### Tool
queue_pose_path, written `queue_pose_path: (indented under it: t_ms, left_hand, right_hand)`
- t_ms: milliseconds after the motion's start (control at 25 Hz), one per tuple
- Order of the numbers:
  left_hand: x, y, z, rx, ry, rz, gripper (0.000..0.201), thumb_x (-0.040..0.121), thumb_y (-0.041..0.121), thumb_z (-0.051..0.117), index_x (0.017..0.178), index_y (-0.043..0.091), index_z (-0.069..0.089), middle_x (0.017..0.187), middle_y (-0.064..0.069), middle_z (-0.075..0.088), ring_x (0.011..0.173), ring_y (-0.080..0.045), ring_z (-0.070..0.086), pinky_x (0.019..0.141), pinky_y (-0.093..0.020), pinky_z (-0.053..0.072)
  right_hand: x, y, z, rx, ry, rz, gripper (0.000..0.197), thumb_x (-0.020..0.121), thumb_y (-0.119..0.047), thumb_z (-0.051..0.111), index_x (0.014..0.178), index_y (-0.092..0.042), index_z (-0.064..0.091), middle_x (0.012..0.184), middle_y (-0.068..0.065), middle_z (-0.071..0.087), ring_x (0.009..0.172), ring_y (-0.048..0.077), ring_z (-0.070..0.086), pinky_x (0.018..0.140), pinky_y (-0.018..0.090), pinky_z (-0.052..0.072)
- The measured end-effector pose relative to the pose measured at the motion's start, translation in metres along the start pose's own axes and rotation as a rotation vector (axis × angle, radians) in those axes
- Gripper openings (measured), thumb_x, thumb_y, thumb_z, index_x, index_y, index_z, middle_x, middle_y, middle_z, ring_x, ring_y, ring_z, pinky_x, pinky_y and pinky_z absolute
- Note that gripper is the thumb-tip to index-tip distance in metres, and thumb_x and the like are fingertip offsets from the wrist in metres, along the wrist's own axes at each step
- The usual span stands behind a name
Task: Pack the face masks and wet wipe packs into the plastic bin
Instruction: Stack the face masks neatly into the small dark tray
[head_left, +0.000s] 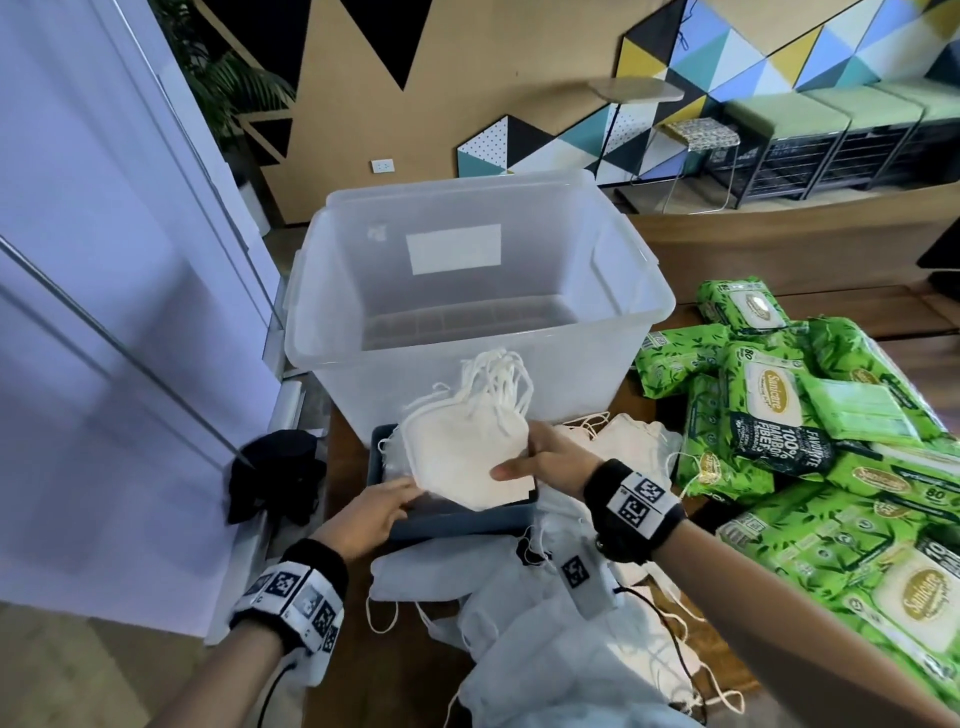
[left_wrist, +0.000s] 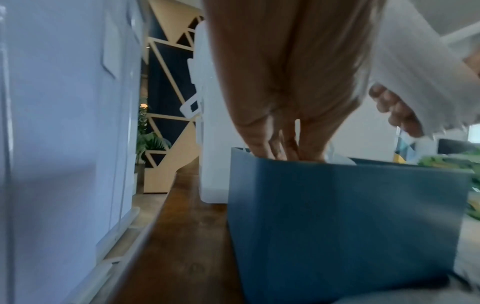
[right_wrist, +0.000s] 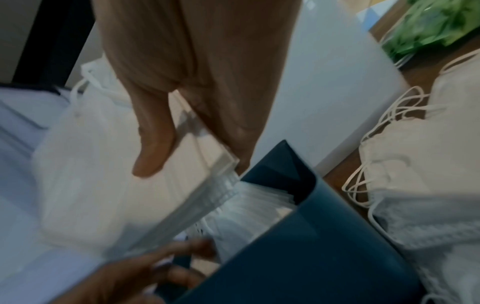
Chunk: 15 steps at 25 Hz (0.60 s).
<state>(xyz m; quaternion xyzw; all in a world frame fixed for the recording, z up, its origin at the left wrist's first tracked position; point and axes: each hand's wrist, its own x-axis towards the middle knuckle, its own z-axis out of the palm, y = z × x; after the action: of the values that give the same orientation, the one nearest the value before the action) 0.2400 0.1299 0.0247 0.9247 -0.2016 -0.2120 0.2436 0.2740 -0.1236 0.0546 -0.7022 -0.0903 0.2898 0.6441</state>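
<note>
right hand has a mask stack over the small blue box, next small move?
Probably lift the stack of masks clear of the blue box and over the clear plastic bin. The right hand already pinches the stack, the left hand rests at the box, and the bin looks empty.

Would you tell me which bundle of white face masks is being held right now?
The stack of white face masks over the small dark blue box, pinched by the right hand; the others lie loose.

Black wristbands bearing black-and-white square markers are worn on both bare forearms; thin black cables are attached.
</note>
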Motion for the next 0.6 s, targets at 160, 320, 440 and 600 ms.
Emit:
queue_pose_path:
  t_ms: [160, 320, 440, 600]
  left_hand:
    - [0.005, 0.002, -0.009, -0.192, 0.054, -0.103, 0.036, 0.088, -0.009, 0.054, 0.12, 0.008, 0.055, 0.106, -0.003, 0.053, 0.097, -0.016, 0.055, 0.071, -0.003, 0.04]
    - [0.008, -0.007, -0.011, -0.266, 0.044, -0.157, 0.05, 0.082, -0.005, 0.064, 0.128, 0.008, 0.049, 0.122, -0.005, 0.056, 0.107, -0.013, 0.053, 0.087, -0.021, 0.046]
    - [0.009, -0.014, -0.012, -0.297, 0.073, -0.179, 0.073, 0.073, -0.001, 0.073, 0.138, 0.01, 0.041, 0.133, 0.007, 0.043, 0.124, -0.008, 0.038, 0.089, -0.01, 0.031]
    - [0.007, -0.021, -0.015, -0.452, -0.036, -0.214, 0.1, 0.066, 0.007, 0.081, 0.146, 0.018, 0.021, 0.134, 0.007, 0.044, 0.126, -0.01, 0.041, 0.098, -0.016, 0.033]
  right_hand:
    - [0.025, 0.005, 0.021, -0.127, -0.028, -0.014, 0.051, 0.075, 0.016, 0.064, 0.12, -0.002, 0.048, 0.112, 0.009, 0.057, 0.092, 0.004, 0.058, 0.08, 0.013, 0.05]
    - [0.039, 0.018, 0.028, -0.179, 0.043, -0.034, 0.053, 0.075, 0.016, 0.065, 0.122, 0.002, 0.047, 0.111, 0.006, 0.055, 0.079, -0.014, 0.058, 0.075, 0.007, 0.047]
    - [0.037, 0.027, 0.026, -0.246, 0.043, 0.006, 0.059, 0.074, 0.017, 0.064, 0.127, 0.003, 0.043, 0.107, 0.002, 0.055, 0.08, -0.017, 0.056, 0.073, 0.005, 0.045]
    - [0.036, 0.036, 0.034, -0.711, -0.002, 0.039, 0.068, 0.079, -0.004, 0.063, 0.139, -0.004, 0.033, 0.129, 0.016, 0.052, 0.117, 0.026, 0.053, 0.097, 0.026, 0.04]
